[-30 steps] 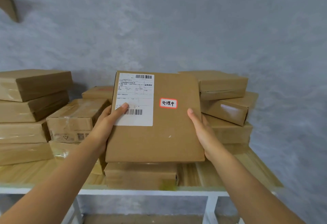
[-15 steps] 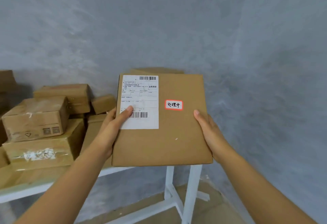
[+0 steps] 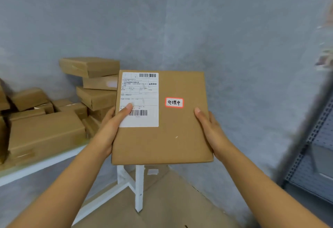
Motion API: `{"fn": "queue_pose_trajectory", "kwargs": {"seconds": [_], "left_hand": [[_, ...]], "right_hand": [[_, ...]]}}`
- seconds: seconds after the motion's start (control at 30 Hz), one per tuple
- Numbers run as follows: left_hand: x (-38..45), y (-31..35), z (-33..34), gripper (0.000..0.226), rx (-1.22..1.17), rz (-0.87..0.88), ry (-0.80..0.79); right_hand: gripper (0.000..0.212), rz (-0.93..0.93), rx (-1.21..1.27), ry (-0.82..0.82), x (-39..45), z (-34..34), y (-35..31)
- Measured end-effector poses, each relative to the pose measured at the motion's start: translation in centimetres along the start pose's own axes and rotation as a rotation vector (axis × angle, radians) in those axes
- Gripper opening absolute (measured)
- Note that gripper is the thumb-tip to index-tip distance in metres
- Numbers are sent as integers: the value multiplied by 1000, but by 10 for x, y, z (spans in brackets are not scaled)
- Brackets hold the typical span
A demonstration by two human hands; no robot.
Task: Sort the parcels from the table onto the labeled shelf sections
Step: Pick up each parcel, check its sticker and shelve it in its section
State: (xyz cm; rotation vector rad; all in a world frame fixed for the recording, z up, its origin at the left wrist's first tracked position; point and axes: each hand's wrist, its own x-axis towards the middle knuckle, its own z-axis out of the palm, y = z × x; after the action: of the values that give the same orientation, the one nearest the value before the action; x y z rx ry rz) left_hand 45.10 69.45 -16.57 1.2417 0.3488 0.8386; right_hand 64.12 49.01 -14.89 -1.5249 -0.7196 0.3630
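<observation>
white table [image 3: 41,163], stacked cardboard parcels [image 3: 46,134]
</observation>
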Motion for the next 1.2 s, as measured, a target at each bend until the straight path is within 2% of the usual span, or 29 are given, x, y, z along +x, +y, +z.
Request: {"fn": "queue_pose_trajectory", "kwargs": {"seconds": [0.07,0.2,0.3,0.4,0.6,0.77,1.03,1.13,1.2], "left_hand": [[-9,-9,38,68,6,-13,-48],[-34,-29,123,71,-23,-39,-129],[-64,-52,193,79,-25,-67,-228],[-102,-78,267,75,-34,-92,-273],[-165,-112,406,74,-13,-132,-414],[-200,-128,508,75,-21,-147,-509],[-216,-150,663,80,-33,-142,-687],[-217,-169,717,78,-78,-160,-730],[-218,-183,754,75,-107,-196,-749]], "right_hand": [[27,0,-16,56,-20,-41,-2],[41,-18,-30,139,-66,-130,-2],[40,-12,-42,203,-109,-208,0],[53,16,-44,257,-150,-288,4],[44,39,-5,377,-237,-423,12],[52,45,-23,475,-286,-518,3],[42,44,7,656,-326,-642,-6],[32,40,-25,712,-330,-690,-5],[38,43,-43,749,-331,-722,-6]]}}
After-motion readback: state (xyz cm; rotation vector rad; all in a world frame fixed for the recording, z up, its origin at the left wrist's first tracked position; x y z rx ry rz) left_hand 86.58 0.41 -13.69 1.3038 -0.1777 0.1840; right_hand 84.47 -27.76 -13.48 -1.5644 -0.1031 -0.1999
